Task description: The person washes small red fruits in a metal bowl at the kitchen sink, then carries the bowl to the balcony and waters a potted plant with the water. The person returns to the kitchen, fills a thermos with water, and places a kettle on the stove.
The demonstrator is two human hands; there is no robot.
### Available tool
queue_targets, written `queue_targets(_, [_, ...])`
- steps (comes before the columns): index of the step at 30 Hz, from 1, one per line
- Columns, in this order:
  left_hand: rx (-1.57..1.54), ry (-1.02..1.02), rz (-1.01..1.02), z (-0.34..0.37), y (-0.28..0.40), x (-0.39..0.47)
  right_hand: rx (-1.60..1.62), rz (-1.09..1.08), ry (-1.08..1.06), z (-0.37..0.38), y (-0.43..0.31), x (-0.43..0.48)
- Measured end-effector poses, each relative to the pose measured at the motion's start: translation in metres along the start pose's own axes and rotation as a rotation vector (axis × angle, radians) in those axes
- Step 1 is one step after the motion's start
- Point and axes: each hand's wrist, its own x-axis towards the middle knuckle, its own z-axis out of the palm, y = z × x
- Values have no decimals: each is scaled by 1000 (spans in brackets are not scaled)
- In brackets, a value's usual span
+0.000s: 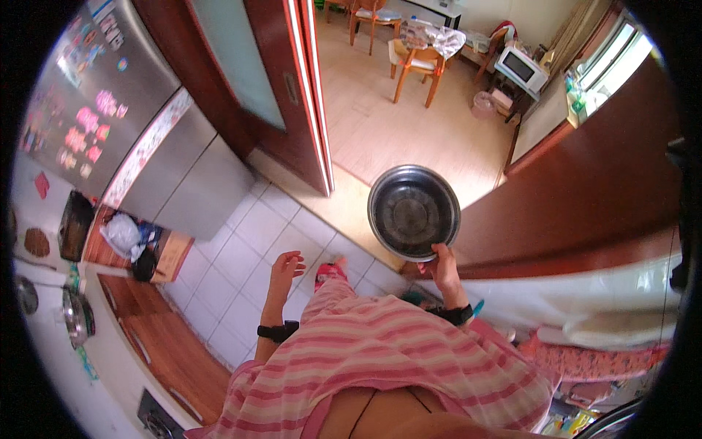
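A round metal basin (pixel 413 213) with a shiny rim hangs in front of me at the doorway. My right hand (pixel 443 269) grips its near rim, thumb on the inner edge and fingers beneath, partly hidden by it. The basin's dark inside faces up and shows nothing in it. To the left, my left hand (pixel 288 266) is held over the white floor tiles with its fingers loosely bent and apart, touching nothing. Both wrists wear black bands.
A steel refrigerator (pixel 181 186) stands left, beside a half-glazed sliding door (pixel 274 82). A raised threshold (pixel 351 211) crosses ahead. A brown door panel (pixel 570 181) is at right. Cabinets (pixel 170 340) line the left. A wooden chair (pixel 419 68) stands in the room beyond.
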Motion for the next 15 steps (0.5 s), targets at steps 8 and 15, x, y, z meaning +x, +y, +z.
queue_targets(8, [85,-392,43,119,119,285,0,-49,94,36,-114,203])
queue_targets(15, [-59,-538,126,234,177,497,-127,-118,-84,23,-234,431])
